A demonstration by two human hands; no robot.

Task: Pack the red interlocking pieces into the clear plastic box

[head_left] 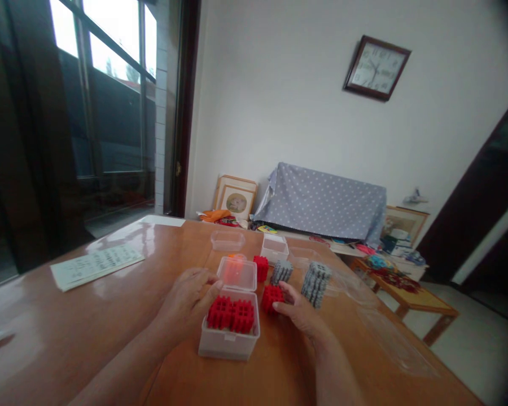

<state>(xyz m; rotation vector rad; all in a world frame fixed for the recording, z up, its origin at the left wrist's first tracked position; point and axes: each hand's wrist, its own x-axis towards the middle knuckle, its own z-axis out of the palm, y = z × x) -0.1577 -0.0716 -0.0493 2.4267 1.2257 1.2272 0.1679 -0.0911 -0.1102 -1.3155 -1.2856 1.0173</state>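
In the head view, a translucent plastic box (pixel 228 345) stands on the table, its hinged lid (pixel 246 276) tipped back. Two stacks of red interlocking plastic pieces (pixel 231 316) sit side by side inside it. My left hand (pixel 190 296) holds the box at its left rear corner, fingers by the lid and thumb at the rim. To the right of the box, my right hand (pixel 298 309) has its thumb and fingers closed around a red block of pieces (pixel 272 299). Another red block (pixel 261 268) and two grey stacks, a shorter one (pixel 281 272) and a taller one (pixel 316 283), stand just beyond.
Behind the blocks are an oval clear container (pixel 227 241) and a white lidded box (pixel 275 248). Clear plastic packaging (pixel 389 332) lies along the right table edge. A written sheet (pixel 97 265) lies at left. A low wooden stool (pixel 410 299) stands right of the table.
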